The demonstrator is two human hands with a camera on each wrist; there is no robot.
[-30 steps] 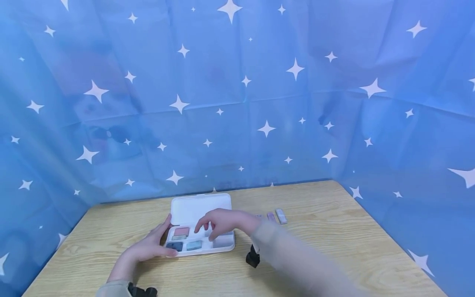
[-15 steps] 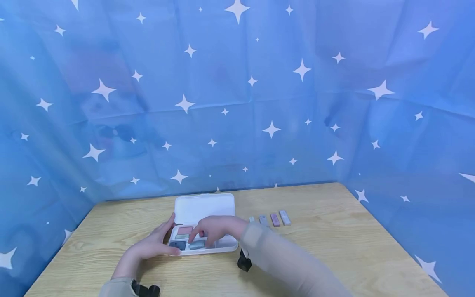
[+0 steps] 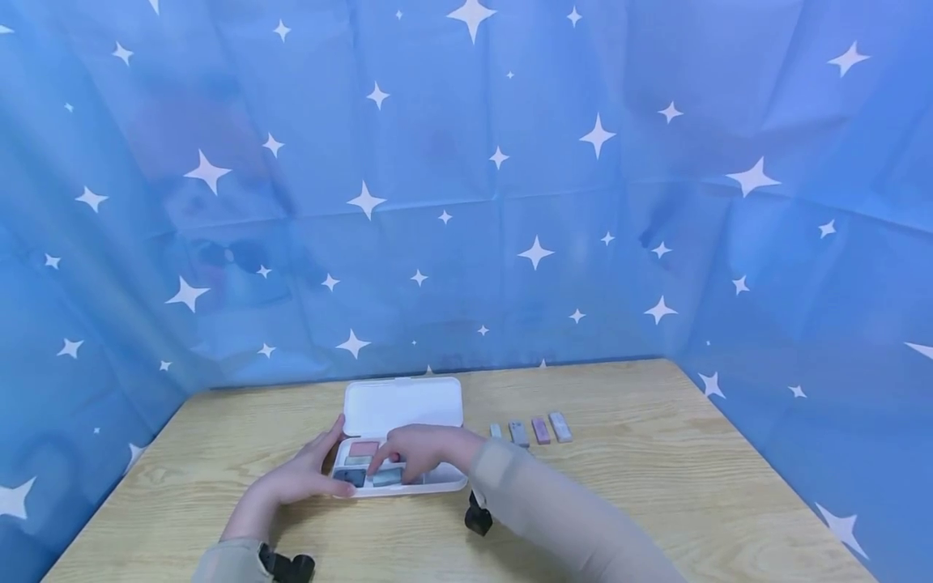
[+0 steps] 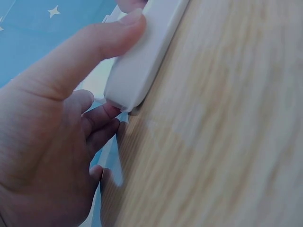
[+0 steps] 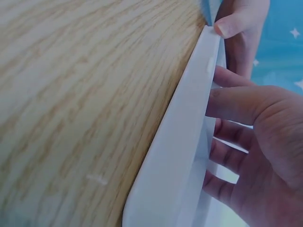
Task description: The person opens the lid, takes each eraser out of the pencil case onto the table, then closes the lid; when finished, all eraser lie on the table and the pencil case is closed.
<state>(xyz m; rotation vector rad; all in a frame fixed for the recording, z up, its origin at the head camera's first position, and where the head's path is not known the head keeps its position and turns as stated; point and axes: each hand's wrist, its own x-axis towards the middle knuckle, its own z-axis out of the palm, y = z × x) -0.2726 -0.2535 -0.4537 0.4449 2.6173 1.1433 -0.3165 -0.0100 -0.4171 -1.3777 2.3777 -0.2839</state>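
A white plastic box (image 3: 446, 479) with compartments lies on the table, its lid (image 3: 404, 405) folded back. My left hand (image 3: 299, 479) grips the left end; in the left wrist view its thumb presses the white front wall (image 4: 135, 78). My right hand (image 3: 423, 445) reaches in from above, thumb and index finger at opposite ends of a pale blue block (image 3: 387, 478) in the front row. Left of that sits a dark grey-blue block (image 3: 350, 477). Behind are a pink block (image 3: 364, 448) and a pale one (image 3: 357, 461). In the right wrist view the fingertips are hidden behind the wall (image 5: 175, 127).
Right of the box, a small pale block (image 3: 496, 430), a grey-blue one (image 3: 518, 433), a purple one (image 3: 540, 431) and a whitish-lilac one (image 3: 560, 427) lie in a row on the wooden table (image 3: 656, 478). A blue star-patterned curtain (image 3: 466, 283) hangs behind the table.
My right hand has lowered and moved left within the box, its thumb and index finger closing in on the pale blue block. The left hand keeps its hold on the box. The head view has shifted slightly.
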